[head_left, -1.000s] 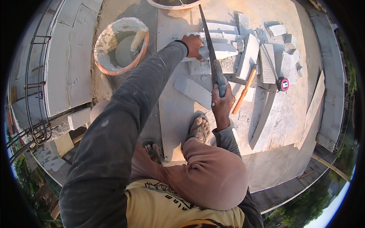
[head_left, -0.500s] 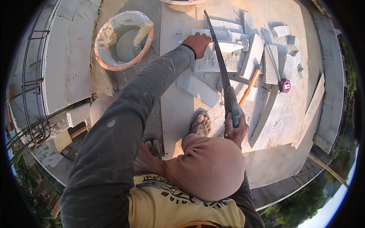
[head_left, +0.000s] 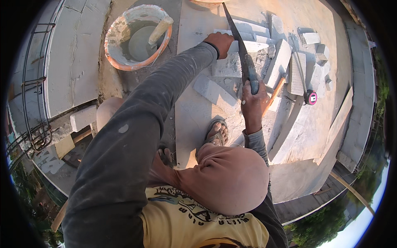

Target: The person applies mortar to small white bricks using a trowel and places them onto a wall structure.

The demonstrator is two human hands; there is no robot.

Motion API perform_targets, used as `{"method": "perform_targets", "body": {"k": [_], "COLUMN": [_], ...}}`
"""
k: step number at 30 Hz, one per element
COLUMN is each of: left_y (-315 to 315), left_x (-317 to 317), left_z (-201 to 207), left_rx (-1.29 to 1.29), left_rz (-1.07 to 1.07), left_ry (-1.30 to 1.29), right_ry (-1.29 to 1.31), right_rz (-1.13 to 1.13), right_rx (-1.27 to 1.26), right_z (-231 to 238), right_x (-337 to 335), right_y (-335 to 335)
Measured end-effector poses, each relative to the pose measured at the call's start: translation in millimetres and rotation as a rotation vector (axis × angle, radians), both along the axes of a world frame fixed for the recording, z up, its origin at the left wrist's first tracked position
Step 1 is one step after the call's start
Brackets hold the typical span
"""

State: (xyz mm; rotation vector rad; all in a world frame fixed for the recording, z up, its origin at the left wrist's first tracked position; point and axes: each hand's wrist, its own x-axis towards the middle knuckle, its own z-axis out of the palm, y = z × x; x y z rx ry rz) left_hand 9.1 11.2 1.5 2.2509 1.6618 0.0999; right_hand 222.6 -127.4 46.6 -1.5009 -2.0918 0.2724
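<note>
My right hand (head_left: pixel 254 101) is wrapped round the handle of a handsaw (head_left: pixel 236 37). Its dark, long blade points away from me and lies against a pale lightweight concrete block (head_left: pixel 228 66). Just left of the blade, my left hand (head_left: pixel 223 44) is closed over the block's far left part, its fingertips partly hidden. More cut blocks and offcuts lie about, among them a long upright-edged block (head_left: pixel 278 62) to the right of the saw and a slab piece (head_left: pixel 215 91) nearer me. An orange-handled tool (head_left: pixel 275 94) rests by my right hand, its head not clearly shown.
A pink and black tape measure (head_left: pixel 310 97) lies at the right, by a thin metal rod (head_left: pixel 300 66). At the far left stands a mortar bucket (head_left: pixel 120 63) with a handled tool inside. My sandalled foot (head_left: pixel 216 131) is on the board. Rebar (head_left: pixel 25 82) runs along the left edge.
My right hand has pushed the saw forward, away from me, so more of my right forearm shows. My left hand stays at the block. The view has shifted slightly.
</note>
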Motion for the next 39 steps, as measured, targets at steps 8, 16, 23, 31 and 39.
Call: {"method": "perform_targets", "body": {"k": [8,16,23,31,39], "left_y": [-19,-10,-64,-62,-54], "left_x": [-17,-26,-29,-47,-36], "left_z": [-9,-8,-42,-24,-8], "left_rx": [-0.009,-0.107,0.225,-0.215,-0.067], "left_rz": [0.021,0.100,-0.093,-0.018,-0.064], "left_ry": [0.006,-0.069,-0.205,-0.172,-0.037], "right_ry": [0.240,0.543,0.285,0.462,0.615], "right_rz": [-0.185,-0.414,-0.144,-0.209,-0.297], "right_rx": [-0.421,-0.487,-0.108,-0.316,-0.409], "right_z": [9,-18,-10,-18,-25], "right_x": [4,46,20,20,17], "right_y": [-50,-108,-70,-85,-107]}}
